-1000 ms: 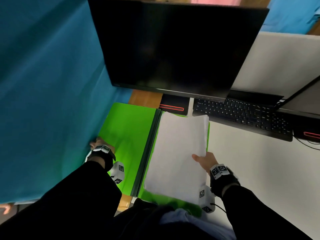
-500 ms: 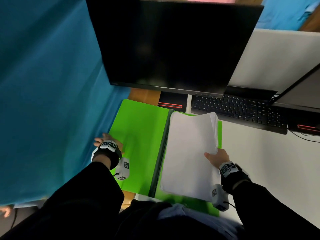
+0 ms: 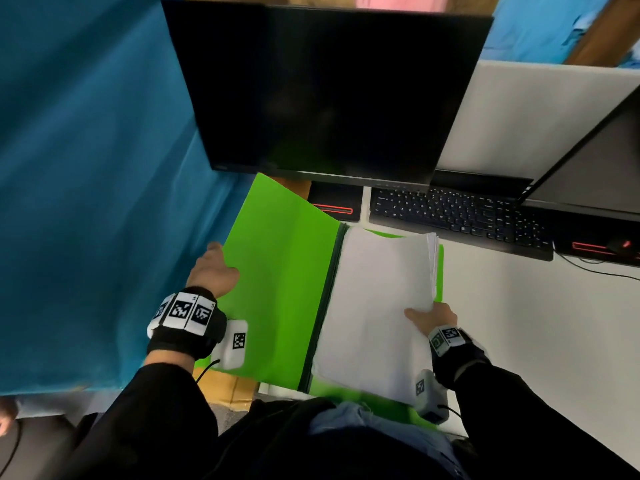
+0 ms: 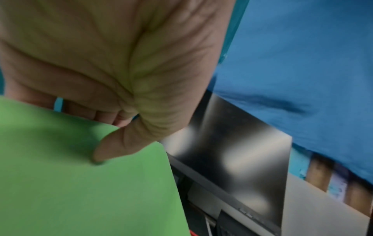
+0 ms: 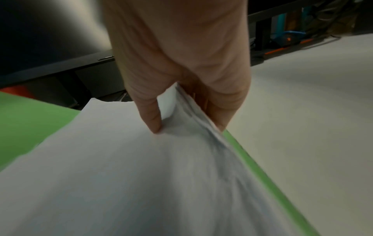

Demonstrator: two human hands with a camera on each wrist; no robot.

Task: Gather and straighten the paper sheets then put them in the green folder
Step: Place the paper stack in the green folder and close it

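Bright green card folder (image 3: 277, 271): open on the white desk, left cover raised. White paper-sheet stack (image 3: 377, 317): lying on its right half, edges slightly fanned. Left hand (image 3: 214, 268): thumb and fingers pinching the cover edge. Right hand (image 3: 429, 318): thumb and fingers pinching the stack's right edge. Step judged: filing. Next: release stack, swing cover shut.

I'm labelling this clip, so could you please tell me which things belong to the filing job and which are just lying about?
In the job: paper sheets, green folder, left hand, right hand.
Lying about: monitor, keyboard, blue cloth.
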